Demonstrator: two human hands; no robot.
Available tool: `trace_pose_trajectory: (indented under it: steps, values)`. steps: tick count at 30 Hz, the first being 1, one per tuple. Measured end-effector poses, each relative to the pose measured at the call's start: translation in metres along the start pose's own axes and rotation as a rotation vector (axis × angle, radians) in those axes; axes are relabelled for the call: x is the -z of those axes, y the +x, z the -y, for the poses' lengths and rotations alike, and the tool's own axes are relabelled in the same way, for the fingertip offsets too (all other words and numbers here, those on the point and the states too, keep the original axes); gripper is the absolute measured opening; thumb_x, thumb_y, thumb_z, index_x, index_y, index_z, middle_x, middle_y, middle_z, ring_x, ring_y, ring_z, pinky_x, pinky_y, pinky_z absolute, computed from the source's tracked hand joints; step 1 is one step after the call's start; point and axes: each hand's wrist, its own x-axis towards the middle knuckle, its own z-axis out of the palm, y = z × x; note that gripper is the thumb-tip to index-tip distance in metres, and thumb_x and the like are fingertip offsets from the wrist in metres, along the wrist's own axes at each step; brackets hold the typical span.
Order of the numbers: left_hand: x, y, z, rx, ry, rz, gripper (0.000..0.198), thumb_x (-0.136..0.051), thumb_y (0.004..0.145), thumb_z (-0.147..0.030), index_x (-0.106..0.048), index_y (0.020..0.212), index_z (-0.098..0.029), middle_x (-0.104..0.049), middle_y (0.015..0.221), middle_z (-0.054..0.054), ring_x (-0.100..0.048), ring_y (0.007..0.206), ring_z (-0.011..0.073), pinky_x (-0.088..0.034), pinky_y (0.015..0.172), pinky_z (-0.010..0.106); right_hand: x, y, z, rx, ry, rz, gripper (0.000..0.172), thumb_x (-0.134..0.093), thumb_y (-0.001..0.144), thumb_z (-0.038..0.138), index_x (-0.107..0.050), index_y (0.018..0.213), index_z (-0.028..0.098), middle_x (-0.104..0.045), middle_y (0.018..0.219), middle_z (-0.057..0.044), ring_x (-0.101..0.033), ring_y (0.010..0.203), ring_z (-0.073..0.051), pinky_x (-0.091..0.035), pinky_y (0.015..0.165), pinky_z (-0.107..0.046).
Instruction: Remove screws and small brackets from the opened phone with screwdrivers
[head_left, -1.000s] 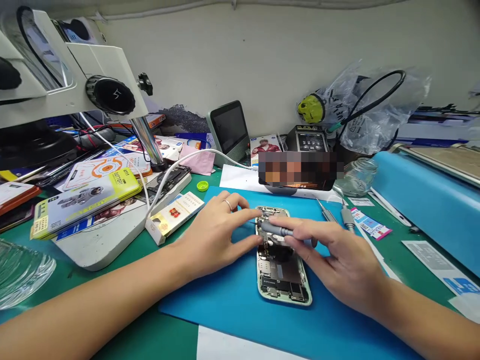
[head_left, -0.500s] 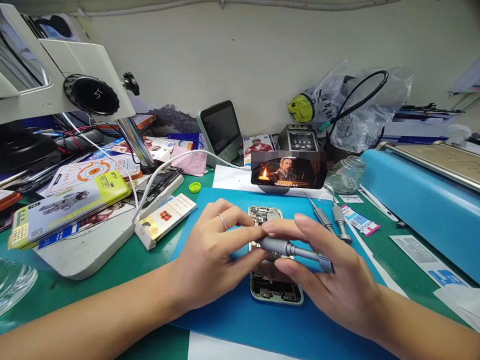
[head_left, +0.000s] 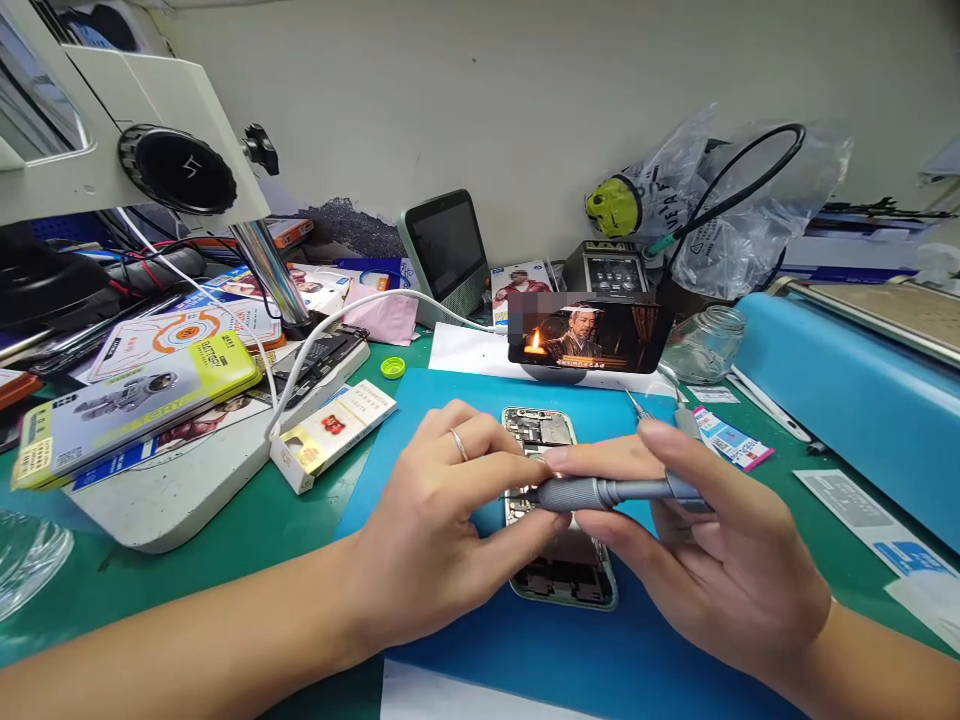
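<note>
A grey precision screwdriver lies nearly level above an opened phone, its thin tip pointing left. My left hand, with a ring on one finger, pinches the knurled front part between thumb and fingers. Around the rear half close the fingers of my right hand, with the cap end toward the palm. The phone lies face-open on a blue mat, its inner parts showing at top and bottom. My fingers and the screwdriver cover its middle.
Behind the mat a propped phone plays a video. More screwdrivers lie behind my right hand. A cigarette box and green cap stand left, near a microscope stand. A glass jar and blue machine are right.
The screwdriver has turned from sloping down to the right to nearly level, and shifted right. My right hand has moved right and lower along it. The whole view has shifted slightly.
</note>
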Motion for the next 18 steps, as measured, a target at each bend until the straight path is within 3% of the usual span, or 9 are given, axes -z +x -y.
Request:
trace_pose_trajectory:
  steps: [4, 8, 11, 14, 18]
  values:
    - [-0.003, -0.001, 0.004, 0.021, -0.020, -0.017, 0.010, -0.076, 0.093, -0.015, -0.076, 0.103, -0.017, -0.066, 0.088, -0.001, -0.057, 0.084, 0.0133, -0.046, 0.078, 0.033, -0.006, -0.002, -0.004, -0.022, 0.008, -0.024, 0.088, -0.070, 0.097, 0.005, -0.030, 0.170, 0.034, -0.079, 0.127, -0.005, -0.080, 0.112, -0.020, -0.067, 0.102, -0.035]
    - [-0.005, -0.001, 0.005, 0.053, -0.024, -0.007, 0.007, -0.078, 0.093, -0.017, -0.076, 0.100, -0.018, -0.066, 0.087, -0.002, -0.057, 0.083, 0.0126, -0.045, 0.078, 0.033, -0.009, -0.001, -0.003, -0.072, 0.086, -0.058, 0.079, -0.072, 0.095, 0.003, -0.044, 0.161, 0.035, -0.079, 0.118, -0.003, -0.081, 0.105, -0.020, -0.070, 0.093, -0.033]
    - [-0.003, -0.001, 0.005, 0.090, -0.026, 0.042, 0.016, -0.080, 0.092, -0.022, -0.078, 0.107, -0.018, -0.069, 0.093, -0.001, -0.058, 0.090, 0.0144, -0.047, 0.083, 0.033, -0.009, 0.002, -0.001, -0.134, 0.116, -0.131, 0.067, -0.073, 0.094, 0.002, -0.055, 0.149, 0.035, -0.078, 0.113, -0.002, -0.082, 0.098, -0.020, -0.073, 0.082, -0.031]
    - [0.000, -0.001, 0.008, 0.141, 0.006, 0.101, 0.027, -0.081, 0.092, -0.024, -0.077, 0.118, -0.017, -0.071, 0.101, 0.001, -0.059, 0.097, 0.0172, -0.049, 0.087, 0.034, -0.008, 0.006, -0.003, -0.197, 0.073, -0.240, 0.060, -0.073, 0.094, 0.003, -0.059, 0.143, 0.035, -0.079, 0.109, -0.002, -0.082, 0.095, -0.021, -0.073, 0.082, -0.034]
    - [0.001, -0.002, 0.015, 0.171, 0.080, 0.147, 0.020, -0.075, 0.095, -0.022, -0.077, 0.115, -0.018, -0.071, 0.098, 0.001, -0.059, 0.092, 0.0184, -0.047, 0.082, 0.037, -0.009, 0.013, -0.008, -0.262, 0.062, -0.281, 0.051, -0.073, 0.096, 0.009, -0.060, 0.139, 0.035, -0.082, 0.101, -0.001, -0.082, 0.091, -0.022, -0.074, 0.076, -0.035]
